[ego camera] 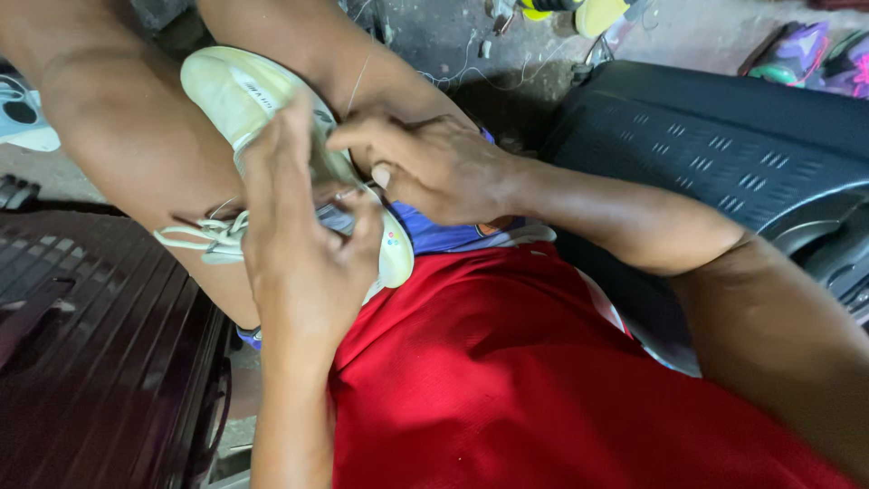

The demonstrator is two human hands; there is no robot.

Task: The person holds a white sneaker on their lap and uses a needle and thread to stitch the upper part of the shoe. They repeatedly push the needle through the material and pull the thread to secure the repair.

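Note:
A pale cream sneaker [237, 91] lies sole-up between my bare knees, its white laces [204, 237] hanging to the left. My left hand [303, 244] wraps around the shoe's middle and holds it steady. My right hand [425, 167] presses against the shoe's edge with pinched fingers; a thin thread [359, 80] runs up from that spot. What the fingertips pinch is too small to make out. I wear a red shirt [507, 380] and blue shorts [434, 237].
A dark plastic chair [724, 145] stands at the right and a dark slatted seat [81, 335] at the left. Other shoes lie on the concrete floor: colourful ones [797, 54] top right, a yellow one [597, 14] at the top, a white one [23, 113] far left.

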